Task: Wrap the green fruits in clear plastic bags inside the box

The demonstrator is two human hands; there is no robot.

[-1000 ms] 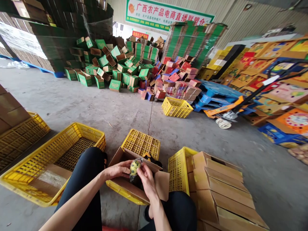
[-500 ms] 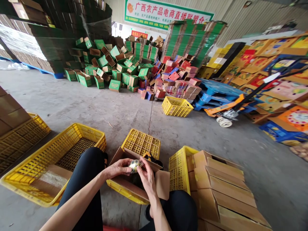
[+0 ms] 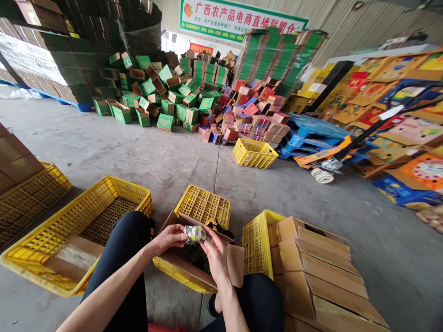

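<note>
Pinched between both hands is a small plastic-wrapped fruit [image 3: 195,234], yellowish with dark print on its clear wrapper; its exact kind is unclear. My left hand [image 3: 169,239] grips the wrapper's left end, and my right hand [image 3: 213,249] has hold of the right end. Below them an open cardboard box [image 3: 234,265] stands in a yellow crate [image 3: 169,275] between my knees. Dark contents show inside the box, too shaded to make out.
Left of my leg lies a yellow crate [image 3: 78,221] with a flattened carton inside. To the right, brown cartons [image 3: 328,272] fill and lean beside another yellow crate [image 3: 256,244]. An upturned-looking yellow crate [image 3: 204,203] sits ahead. Farther off stand a pallet jack [image 3: 332,159] and heaped green boxes [image 3: 166,122].
The wrapped fruit has turned and its wrapper is now stretched sideways. My hands have moved slightly apart, with the right hand shifting right.
</note>
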